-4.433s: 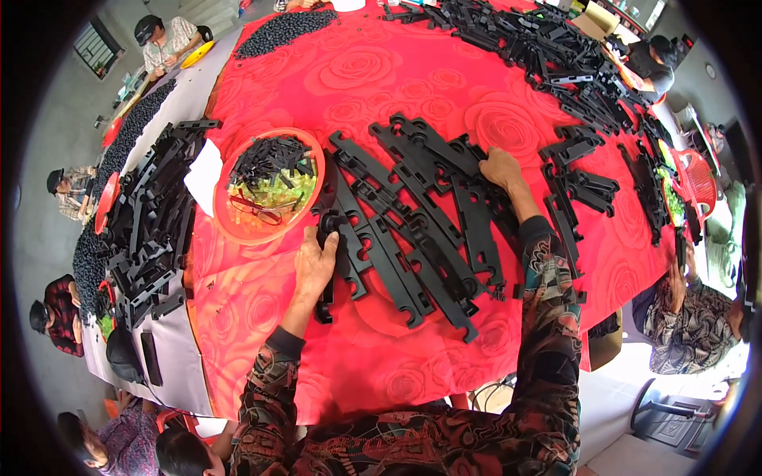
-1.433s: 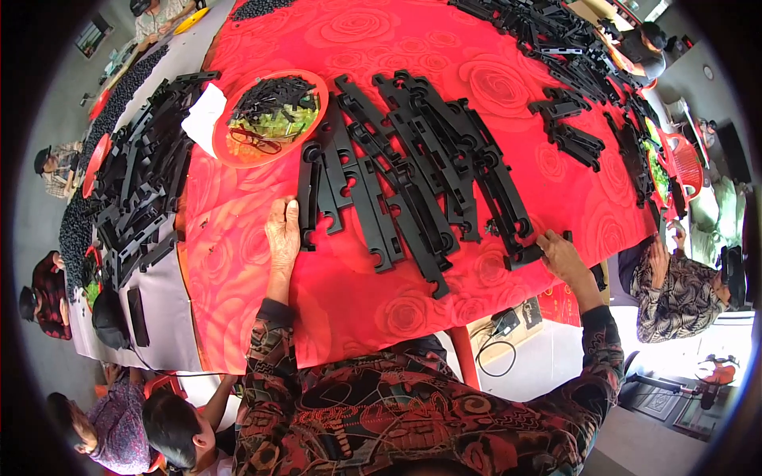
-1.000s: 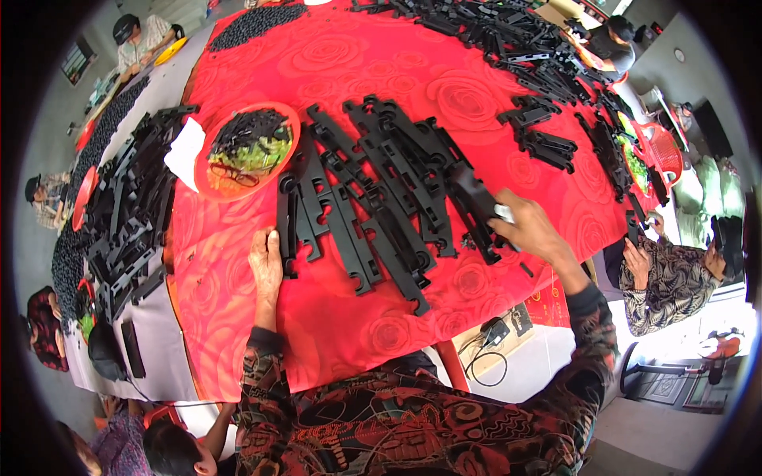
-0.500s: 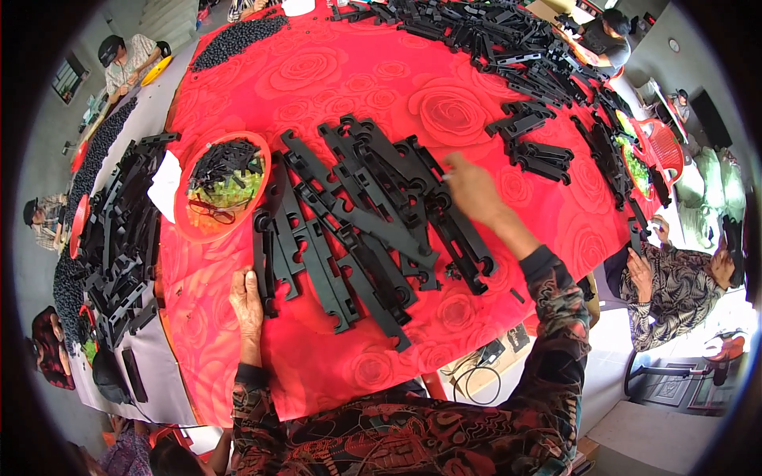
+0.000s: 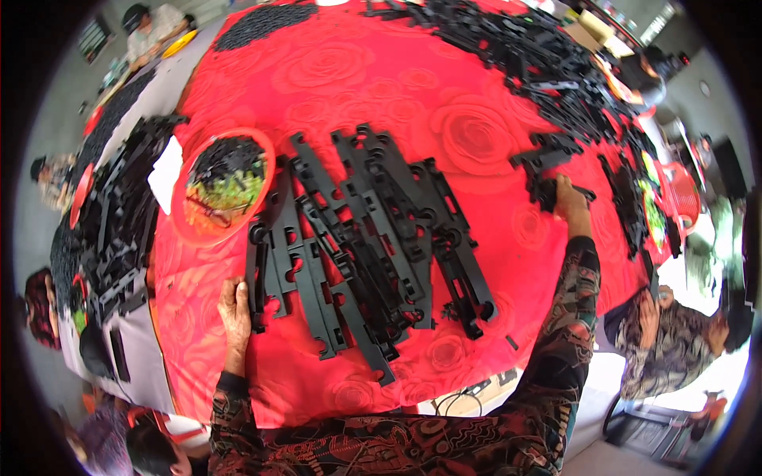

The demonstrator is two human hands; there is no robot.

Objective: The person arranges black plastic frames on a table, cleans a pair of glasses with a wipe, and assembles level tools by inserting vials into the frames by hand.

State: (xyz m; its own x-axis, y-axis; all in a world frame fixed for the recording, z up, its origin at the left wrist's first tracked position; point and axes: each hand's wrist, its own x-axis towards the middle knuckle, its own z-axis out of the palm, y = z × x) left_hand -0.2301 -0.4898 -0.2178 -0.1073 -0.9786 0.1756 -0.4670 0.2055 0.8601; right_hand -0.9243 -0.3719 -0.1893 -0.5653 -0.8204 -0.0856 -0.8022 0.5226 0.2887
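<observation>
Long black plastic strips (image 5: 373, 206) with notched, hooked ends lie fanned in an overlapping heap in front of me. My left hand (image 5: 234, 313) is beside the heap's leftmost strip, its fingers curled; anything inside them is hidden. Out to the right, my right hand (image 5: 571, 202) is closed over black plastic parts (image 5: 546, 190) in a small pile. Its fingers wrap down onto them and partly hide what they grip. Left of the heap stands an orange oval basin (image 5: 181, 214) holding small black pieces and green and orange bits.
A large pile of black parts (image 5: 524, 63) covers the far right of the red tablecloth (image 5: 333, 99). Small dark pieces (image 5: 262, 28) lie at the far left. More strips (image 5: 123, 214) fill the grey side table. A co-worker (image 5: 663, 341) sits at the right.
My right hand has moved from the heap's right side out to the small pile at the right. My left hand stays near the leftmost strip. The view has shifted slightly.
</observation>
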